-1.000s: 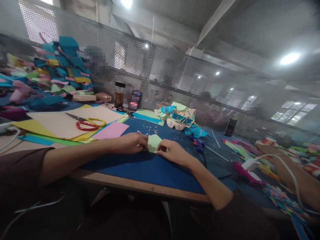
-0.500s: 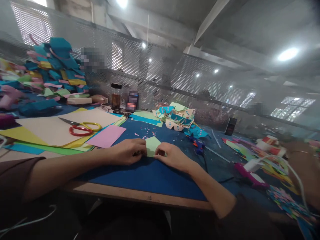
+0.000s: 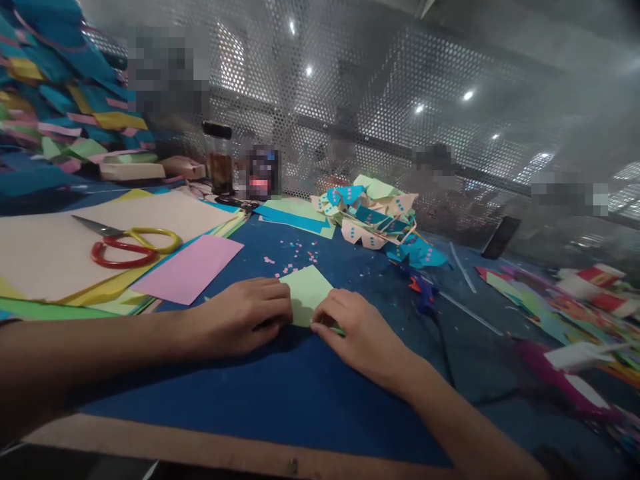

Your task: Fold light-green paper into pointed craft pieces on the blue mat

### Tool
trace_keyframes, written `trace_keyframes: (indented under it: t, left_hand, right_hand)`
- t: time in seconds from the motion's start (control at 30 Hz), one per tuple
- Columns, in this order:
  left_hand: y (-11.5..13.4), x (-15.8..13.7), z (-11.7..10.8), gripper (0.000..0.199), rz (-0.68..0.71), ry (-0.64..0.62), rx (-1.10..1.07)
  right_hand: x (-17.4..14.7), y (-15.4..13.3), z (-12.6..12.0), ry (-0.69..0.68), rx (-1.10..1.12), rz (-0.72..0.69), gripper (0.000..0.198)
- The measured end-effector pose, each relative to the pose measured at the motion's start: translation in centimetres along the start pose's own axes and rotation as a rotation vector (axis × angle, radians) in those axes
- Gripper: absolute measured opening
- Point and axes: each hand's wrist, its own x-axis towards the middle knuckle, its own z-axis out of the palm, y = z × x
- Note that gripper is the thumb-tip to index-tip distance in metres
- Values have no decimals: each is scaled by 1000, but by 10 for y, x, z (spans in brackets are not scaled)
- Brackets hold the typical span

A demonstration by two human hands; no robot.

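Between my hands a pale green sheet of paper (image 3: 307, 293) lies on the blue table, one corner pointing away from me. My left hand (image 3: 250, 313) has its fingers closed on the paper's left side. On the right side my right hand (image 3: 353, 327) pinches the near edge with thumb and fingers. Both hands cover parts of the sheet, so its full outline is hidden. Past my left hand lies a pink sheet of paper (image 3: 193, 270). Small pink and blue paper bits (image 3: 290, 260) are scattered beyond the green sheet.
Scissors (image 3: 133, 247) with red and yellow handles rest on large paper sheets (image 3: 45, 247). Folded, dotted paper pieces (image 3: 373, 217) are heaped at the back. A blue glue gun (image 3: 425, 293) lies to the right, a jar (image 3: 220, 160) back left. The table edge (image 3: 225, 447) is near me.
The camera view has come closer and tilted down, so the table fills more of the picture. Both hands remain on the green paper with nearly the same hold.
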Motion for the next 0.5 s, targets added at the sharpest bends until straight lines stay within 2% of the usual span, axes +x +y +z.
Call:
trace_keyframes:
  t: [0.3,0.5]
  left_hand:
    - [-1,-2,-1,17,6,-2,-37]
    - [0,-2,-1,17,-15,-15,-34]
  right_hand:
    - [-5,-5,17,80,113,127,7]
    - [-8,-8,20,107,159,114,10]
